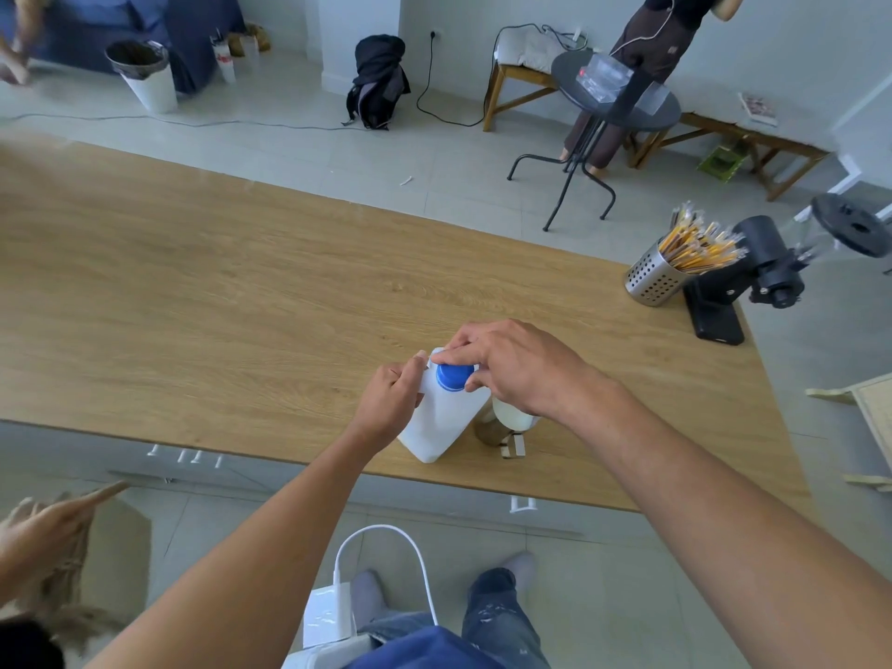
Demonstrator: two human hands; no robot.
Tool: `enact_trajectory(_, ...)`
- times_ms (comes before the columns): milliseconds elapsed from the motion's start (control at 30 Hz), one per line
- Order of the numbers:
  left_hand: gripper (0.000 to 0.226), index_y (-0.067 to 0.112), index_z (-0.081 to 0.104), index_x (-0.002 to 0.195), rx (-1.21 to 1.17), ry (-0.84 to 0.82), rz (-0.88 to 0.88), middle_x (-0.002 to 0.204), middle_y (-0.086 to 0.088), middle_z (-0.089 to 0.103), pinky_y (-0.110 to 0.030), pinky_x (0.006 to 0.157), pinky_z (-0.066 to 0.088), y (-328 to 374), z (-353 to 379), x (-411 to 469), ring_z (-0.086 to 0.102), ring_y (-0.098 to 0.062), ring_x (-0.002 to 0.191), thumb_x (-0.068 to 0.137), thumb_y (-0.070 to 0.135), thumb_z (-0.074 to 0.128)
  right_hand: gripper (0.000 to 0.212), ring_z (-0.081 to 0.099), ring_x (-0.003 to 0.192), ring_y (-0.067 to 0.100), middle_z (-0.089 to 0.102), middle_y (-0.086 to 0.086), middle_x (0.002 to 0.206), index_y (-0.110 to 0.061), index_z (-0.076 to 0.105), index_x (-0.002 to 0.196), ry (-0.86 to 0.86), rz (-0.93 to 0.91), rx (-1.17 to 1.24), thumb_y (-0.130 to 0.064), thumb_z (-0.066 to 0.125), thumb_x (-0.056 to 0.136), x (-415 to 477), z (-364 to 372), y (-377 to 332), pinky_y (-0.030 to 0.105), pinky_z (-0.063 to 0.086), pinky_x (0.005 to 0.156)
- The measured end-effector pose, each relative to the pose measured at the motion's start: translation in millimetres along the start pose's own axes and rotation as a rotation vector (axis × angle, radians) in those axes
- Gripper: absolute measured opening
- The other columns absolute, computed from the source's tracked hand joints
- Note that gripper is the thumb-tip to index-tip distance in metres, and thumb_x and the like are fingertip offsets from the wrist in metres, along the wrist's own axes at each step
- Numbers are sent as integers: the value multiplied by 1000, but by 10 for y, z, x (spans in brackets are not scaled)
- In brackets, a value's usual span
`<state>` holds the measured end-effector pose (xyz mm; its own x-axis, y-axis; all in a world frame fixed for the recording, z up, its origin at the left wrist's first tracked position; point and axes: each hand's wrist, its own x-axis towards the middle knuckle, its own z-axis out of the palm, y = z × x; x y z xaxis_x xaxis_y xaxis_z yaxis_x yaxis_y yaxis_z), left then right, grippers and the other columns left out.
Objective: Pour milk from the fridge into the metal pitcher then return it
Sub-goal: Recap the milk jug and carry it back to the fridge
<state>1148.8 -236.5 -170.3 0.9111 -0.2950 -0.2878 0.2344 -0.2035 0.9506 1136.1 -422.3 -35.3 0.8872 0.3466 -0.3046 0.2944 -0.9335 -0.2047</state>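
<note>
A white milk carton [441, 420] stands near the front edge of the wooden table [231, 292]. My left hand [393, 395] grips the carton's upper left side. My right hand [507, 362] has its thumb and fingers closed around the blue cap [452, 377] on top of the carton. Just right of the carton sits the metal pitcher [504, 417], with white milk showing inside; my right wrist hides most of it.
A perforated metal cup of yellow pencils [659, 275] and a black grinder [743, 282] stand at the table's right end. Beyond the table are a round dark side table [613, 101], a wooden chair [521, 79], a bin [145, 74] and a standing person [656, 41]. Another person's hand [53, 523] reaches in at lower left.
</note>
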Motion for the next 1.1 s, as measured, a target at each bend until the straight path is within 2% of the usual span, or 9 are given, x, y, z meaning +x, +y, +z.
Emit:
enact_trajectory(100,61,13,34,63,12,5,4,55,6,28,-44,68,26,-2,-10,10,25,-16,54,115,45,44,67,74,91,-4,66,-28,143,-50,69,148,-25,-7,-33,3,71,106,12,-29,14,37,60,85)
enact_trajectory(200,61,15,35,63,21,9,5,54,8,29,-43,67,27,-20,-8,10,25,-16,54,115,46,43,63,72,105,4,69,-23,141,-48,69,149,-39,-28,-78,-5,77,105,27,-84,-18,40,60,88)
enact_trajectory(333,64,13,34,63,29,30,0,52,9,29,-36,61,23,-18,17,-22,24,-17,53,118,46,40,40,67,108,21,63,-16,113,-29,73,138,-63,15,-147,-45,80,102,1,-169,-146,40,57,85)
enact_trajectory(467,70,-1,36,68,27,77,-15,57,0,32,-34,61,29,-41,38,-15,31,-22,62,118,48,39,63,60,79,27,49,-1,79,-15,56,104,17,209,-250,-78,56,102,-41,-57,-305,38,46,66)
enact_trajectory(567,66,11,34,63,67,136,-4,57,-2,30,-19,47,23,-11,66,-25,27,-15,51,119,45,37,63,53,78,26,36,-2,71,-13,53,100,98,319,-305,-74,44,110,-23,70,-489,36,41,66)
enact_trajectory(733,67,9,38,63,59,129,2,50,9,26,-22,44,16,-14,77,-38,20,-11,47,120,44,35,61,54,79,26,33,0,67,-11,51,85,156,444,-290,-61,37,117,86,246,-640,35,38,65)
enact_trajectory(833,69,4,33,65,59,149,-1,53,3,26,-23,45,16,-35,93,-37,22,-17,52,119,46,35,69,53,77,25,36,0,66,-13,42,70,151,487,-308,-60,33,118,124,305,-648,33,31,57)
enact_trajectory(933,71,-4,30,69,57,192,1,63,-8,28,-24,45,17,-60,133,-9,22,-18,53,118,47,36,63,54,81,26,40,1,70,-13,55,83,96,544,-273,-59,31,119,210,294,-641,34,39,66)
enact_trajectory(1100,67,7,30,65,47,207,-34,59,-5,26,-21,44,19,-84,107,42,20,-12,47,118,48,36,59,54,88,27,49,2,80,-17,69,99,56,571,-149,-64,37,116,325,255,-575,36,42,74)
